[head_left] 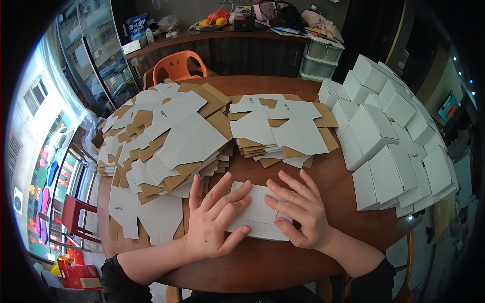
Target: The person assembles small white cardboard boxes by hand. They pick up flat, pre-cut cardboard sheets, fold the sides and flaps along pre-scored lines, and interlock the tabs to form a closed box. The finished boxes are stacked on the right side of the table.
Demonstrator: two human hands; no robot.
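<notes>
Both hands, left hand [214, 214] and right hand [297, 209], press flat, fingers spread, on a white box blank [258, 212]. It lies on the bench [262, 262], just below the stacks of flat blanks [182, 136].

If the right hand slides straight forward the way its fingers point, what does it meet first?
Probably the stack of flat white-and-brown cardboard box blanks beyond the right hand, though the gap is hard to judge.

Both forearms enter from the lower edge in dark sleeves pushed back from the wrists. The left hand [216, 216] lies palm down, its fingers spread and pointing up and to the right. The right hand [295, 208] lies palm down beside it, fingers splayed toward the left, thumb tucked low
</notes>
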